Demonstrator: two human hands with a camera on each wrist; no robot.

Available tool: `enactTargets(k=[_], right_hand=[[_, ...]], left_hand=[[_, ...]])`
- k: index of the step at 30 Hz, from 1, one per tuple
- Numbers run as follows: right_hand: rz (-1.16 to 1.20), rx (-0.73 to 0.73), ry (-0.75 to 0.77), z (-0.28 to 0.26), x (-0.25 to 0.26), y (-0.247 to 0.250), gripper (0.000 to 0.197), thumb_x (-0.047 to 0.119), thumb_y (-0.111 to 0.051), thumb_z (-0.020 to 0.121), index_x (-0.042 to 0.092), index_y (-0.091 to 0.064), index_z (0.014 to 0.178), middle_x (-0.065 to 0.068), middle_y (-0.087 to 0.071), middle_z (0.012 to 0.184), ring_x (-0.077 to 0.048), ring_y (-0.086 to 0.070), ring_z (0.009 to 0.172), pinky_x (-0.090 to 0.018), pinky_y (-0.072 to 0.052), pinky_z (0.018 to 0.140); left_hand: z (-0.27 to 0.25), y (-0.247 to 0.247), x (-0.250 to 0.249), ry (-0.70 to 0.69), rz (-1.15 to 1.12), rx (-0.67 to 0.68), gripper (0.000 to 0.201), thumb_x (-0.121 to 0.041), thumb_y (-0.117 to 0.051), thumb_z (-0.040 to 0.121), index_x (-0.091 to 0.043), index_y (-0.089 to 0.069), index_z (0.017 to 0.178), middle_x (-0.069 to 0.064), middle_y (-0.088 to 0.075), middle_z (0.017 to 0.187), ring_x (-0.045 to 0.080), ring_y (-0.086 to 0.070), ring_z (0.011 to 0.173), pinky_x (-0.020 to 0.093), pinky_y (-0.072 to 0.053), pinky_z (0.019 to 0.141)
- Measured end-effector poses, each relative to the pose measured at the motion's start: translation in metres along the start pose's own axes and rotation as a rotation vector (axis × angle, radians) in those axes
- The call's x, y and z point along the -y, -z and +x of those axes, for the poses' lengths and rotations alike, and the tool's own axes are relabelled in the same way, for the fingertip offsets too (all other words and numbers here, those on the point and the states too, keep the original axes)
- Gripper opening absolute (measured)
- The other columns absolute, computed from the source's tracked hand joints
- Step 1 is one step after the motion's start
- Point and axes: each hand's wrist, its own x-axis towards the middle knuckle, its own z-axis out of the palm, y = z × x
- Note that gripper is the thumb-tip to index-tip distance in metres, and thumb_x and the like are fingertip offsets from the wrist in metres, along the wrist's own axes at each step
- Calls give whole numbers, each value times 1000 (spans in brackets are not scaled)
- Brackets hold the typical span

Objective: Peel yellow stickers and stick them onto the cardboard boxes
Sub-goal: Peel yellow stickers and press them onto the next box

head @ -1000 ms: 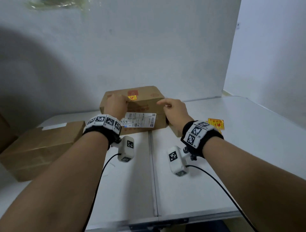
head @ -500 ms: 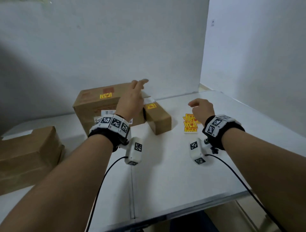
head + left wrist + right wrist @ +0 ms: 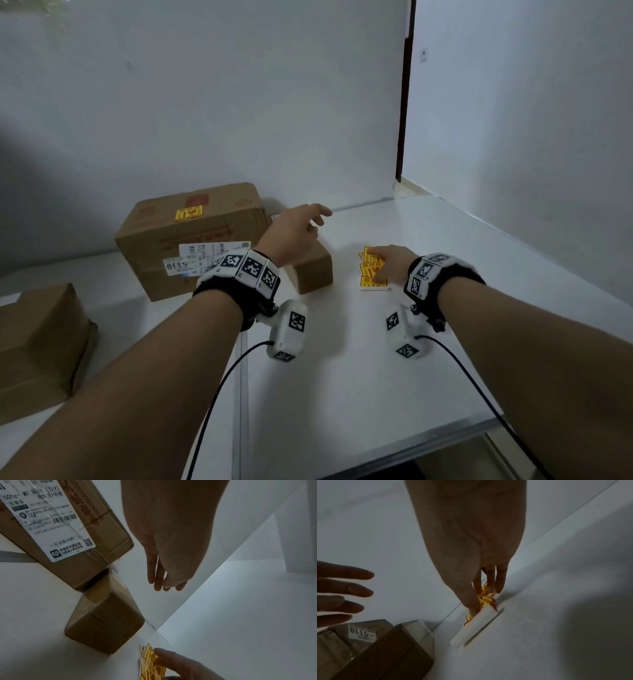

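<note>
A pile of yellow stickers [image 3: 370, 274] lies on the white table [image 3: 342, 377], right of the boxes. My right hand [image 3: 380, 262] rests on the pile with straight fingers [image 3: 489, 582], and the thumb presses its near edge. My left hand [image 3: 317, 214] hovers open above the small cardboard box [image 3: 313, 274], touching nothing; its fingers [image 3: 160, 580] are spread in the air. Behind stands the large cardboard box [image 3: 191, 240], with one yellow sticker [image 3: 189, 213] on its top. The small box's top is hidden by my left hand.
A third cardboard box [image 3: 41, 342] lies at the table's left edge. A white shipping label [image 3: 205, 257] covers the large box's front. Walls close the table at the back and right. A seam [image 3: 244, 394] runs down the tabletop.
My right hand left the small box and moved right onto the sticker pile. My left hand lifted off the large box and swung right, above the small box. The view turned right.
</note>
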Motion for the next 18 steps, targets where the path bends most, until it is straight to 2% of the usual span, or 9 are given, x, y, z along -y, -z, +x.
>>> enactTargets(k=[2, 6, 10, 12, 14, 16, 18], right_hand=[[-54, 11, 3, 5, -2, -1, 69, 22, -61, 89, 25, -28, 150, -7, -40, 149, -27, -44, 131, -33, -42, 103], [-28, -14, -9, 12, -5, -4, 66, 15, -63, 85, 23, -39, 145, -6, -49, 142, -26, -52, 124, -35, -47, 100], [27, -44, -25, 13, -9, -6, 57, 10, -68, 82, 19, -50, 136, -7, -55, 135, -25, -56, 118, -33, -50, 94], [64, -64, -34, 14, -12, -8, 57, 8, -69, 81, 19, -52, 134, -8, -54, 134, -25, -56, 118, -34, -50, 94], [81, -71, -46, 13, -14, -10, 59, 8, -68, 81, 20, -50, 135, -9, -54, 133, -26, -56, 117, -33, -50, 92], [114, -79, -80, 13, -15, -11, 63, 9, -69, 80, 22, -47, 137, -11, -52, 132, -27, -56, 113, -31, -51, 82], [161, -90, -97, 12, -16, -11, 62, 9, -73, 78, 20, -47, 134, -12, -52, 128, -27, -58, 110, -26, -47, 70]], left_hand=[[1, 0, 1, 0, -2, 4, 40, 1, -47, 90, -18, -62, 122, 1, -66, 109, 14, -59, 90, 18, -41, 79], [4, -4, -1, -10, -25, 10, 38, 1, -48, 90, -18, -62, 121, 1, -66, 109, 16, -61, 90, 19, -43, 82], [5, -13, -3, -11, -44, 34, 38, 1, -48, 91, -19, -63, 119, 0, -66, 109, 14, -61, 90, 15, -42, 79], [5, -17, -5, -18, -42, 43, 37, 0, -47, 91, -19, -63, 119, -1, -66, 109, 12, -59, 89, 9, -40, 74], [4, -19, -7, -27, -46, 50, 37, 0, -47, 91, -19, -62, 119, -1, -65, 109, 12, -59, 89, 9, -39, 74], [4, -21, -10, -34, -60, 48, 37, 1, -48, 91, -18, -63, 118, -1, -66, 110, 11, -59, 88, 9, -40, 75], [4, -21, -12, -42, -60, 47, 37, 1, -48, 90, -19, -64, 118, -1, -66, 110, 9, -58, 87, 1, -37, 72]])
